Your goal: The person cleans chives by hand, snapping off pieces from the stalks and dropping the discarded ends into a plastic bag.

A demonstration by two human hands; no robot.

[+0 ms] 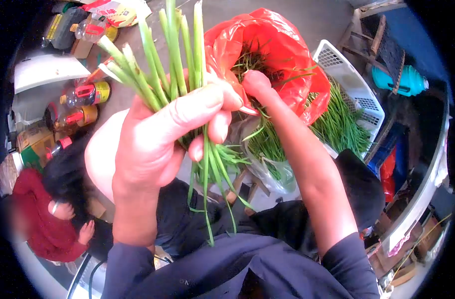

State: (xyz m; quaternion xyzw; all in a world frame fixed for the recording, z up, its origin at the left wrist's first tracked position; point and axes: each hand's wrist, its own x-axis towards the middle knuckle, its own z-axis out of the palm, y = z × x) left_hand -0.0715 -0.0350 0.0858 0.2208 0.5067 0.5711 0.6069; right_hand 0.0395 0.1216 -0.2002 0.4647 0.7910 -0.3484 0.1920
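My left hand [162,134] is wrapped round a bunch of garlic chives [175,55]. Their thick pale stem ends point up and away, while thin green leaves hang below the fist. Its thumb and forefinger tips meet the near left rim of a red plastic bag [307,55]; whether they pinch it I cannot tell. Inside the bag's mouth is my right hand [258,85], fingers curled in, above dark leafy scraps [255,60]. What those fingers hold, if anything, is hidden.
More chives [337,124] lie in a white plastic basket [374,94] on the right, and others in a clear bag [274,182]. Bottles [88,93] and boxes stand at left. A seated person in a dark red top [43,219] is at lower left. A teal jug [399,80] lies far right.
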